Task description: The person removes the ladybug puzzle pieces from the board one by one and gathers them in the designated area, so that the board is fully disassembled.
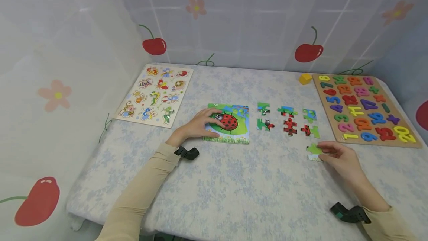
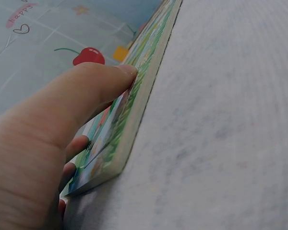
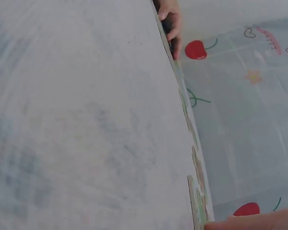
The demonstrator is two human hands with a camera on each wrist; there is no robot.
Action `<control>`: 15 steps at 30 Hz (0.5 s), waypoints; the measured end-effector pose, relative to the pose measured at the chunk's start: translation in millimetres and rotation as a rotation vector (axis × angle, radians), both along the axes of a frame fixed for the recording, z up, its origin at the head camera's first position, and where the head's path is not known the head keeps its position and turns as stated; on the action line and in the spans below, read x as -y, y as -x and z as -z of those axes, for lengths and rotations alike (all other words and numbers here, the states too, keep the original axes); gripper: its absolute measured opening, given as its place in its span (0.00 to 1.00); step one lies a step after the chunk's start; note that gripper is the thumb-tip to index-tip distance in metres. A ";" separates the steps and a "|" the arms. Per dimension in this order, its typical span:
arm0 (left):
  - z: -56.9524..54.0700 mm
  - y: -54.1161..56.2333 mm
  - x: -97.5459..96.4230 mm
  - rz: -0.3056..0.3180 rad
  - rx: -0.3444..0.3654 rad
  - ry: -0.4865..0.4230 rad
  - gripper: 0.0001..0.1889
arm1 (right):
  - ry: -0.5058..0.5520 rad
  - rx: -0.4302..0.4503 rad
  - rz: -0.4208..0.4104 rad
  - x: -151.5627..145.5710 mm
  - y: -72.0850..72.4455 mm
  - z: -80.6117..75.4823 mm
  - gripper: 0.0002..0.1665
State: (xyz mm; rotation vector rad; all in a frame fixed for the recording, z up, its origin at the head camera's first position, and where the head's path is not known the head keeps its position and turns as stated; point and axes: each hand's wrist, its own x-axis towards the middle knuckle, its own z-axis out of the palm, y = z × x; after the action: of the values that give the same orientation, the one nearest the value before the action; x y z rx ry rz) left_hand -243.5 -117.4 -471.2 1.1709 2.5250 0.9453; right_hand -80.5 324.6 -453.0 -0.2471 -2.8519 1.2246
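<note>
Puzzle piece (image 1: 313,151) under right hand (image 1: 339,157) fingertips; left hand (image 1: 197,125) on ladybird board (image 1: 234,125).

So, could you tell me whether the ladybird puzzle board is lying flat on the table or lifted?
Flat. The ladybird puzzle board rests on the table; the left hand lies on its left edge.

left grip (image 1: 200,124) rests flat; right grip (image 1: 337,155) pinches, fingers curled.
</note>
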 end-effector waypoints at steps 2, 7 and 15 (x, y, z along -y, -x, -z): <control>0.1 -0.2 0.5 0.000 0.001 -0.003 0.19 | 0.019 0.023 0.022 0.9 0.4 -2.1 0.22; 1.0 -0.3 1.7 -0.001 0.005 -0.002 0.19 | 0.116 0.076 0.049 11.6 8.4 -12.5 0.25; 1.5 2.8 2.3 -0.006 0.051 -0.023 0.18 | 0.213 0.066 -0.081 57.3 35.3 -29.7 0.23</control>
State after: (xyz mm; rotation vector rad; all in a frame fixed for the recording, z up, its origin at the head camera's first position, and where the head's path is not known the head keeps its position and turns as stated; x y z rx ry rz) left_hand -246.3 -119.7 -472.7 1.1321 2.4859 0.9949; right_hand -115.8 267.3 -423.2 -0.1805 -2.8101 1.5672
